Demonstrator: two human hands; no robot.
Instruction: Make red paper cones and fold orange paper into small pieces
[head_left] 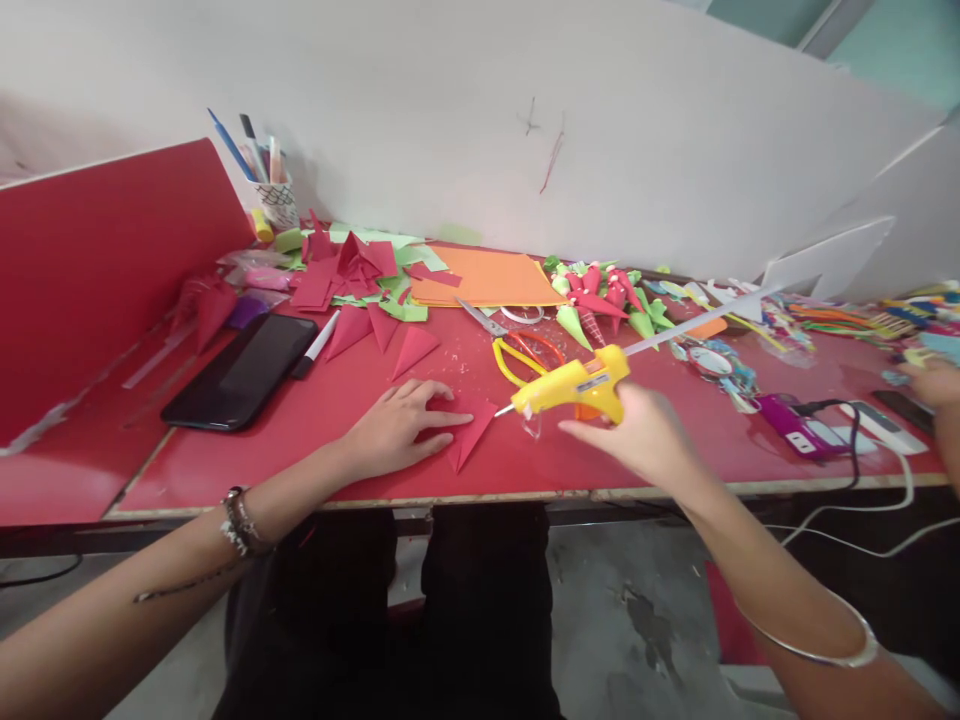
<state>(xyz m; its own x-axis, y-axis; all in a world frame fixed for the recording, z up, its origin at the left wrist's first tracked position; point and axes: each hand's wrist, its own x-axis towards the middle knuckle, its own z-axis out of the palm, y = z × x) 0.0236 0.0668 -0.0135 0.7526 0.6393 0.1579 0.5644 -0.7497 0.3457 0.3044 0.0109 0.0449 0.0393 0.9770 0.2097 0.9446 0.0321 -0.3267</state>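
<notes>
Left hand (401,425): grip released, palm down, fingers spread flat on folded red paper piece (471,432) near front edge of red worktop (300,450).

Right hand (645,435): grip clenched around handle of yellow glue gun (577,385). Gun raised just over worktop, nozzle aimed left, tip just beside right edge of red paper piece. Contact: cannot tell. Long pale glue stick (697,325) out the back, angled up-right.

Behind gun: yellow-handled scissors (517,355) lying flat, orange sheet (487,275) further back, red and green paper cones (600,300) to its right.

Left side: black phone (240,372) face up, marker (315,350) just beside it, red and green paper scraps (360,275) behind, pen cup (277,200) at wall.

Right side: purple power strip (791,425) with cable plugged in. Another person's hand (934,385) at far right edge, well apart from gun.
</notes>
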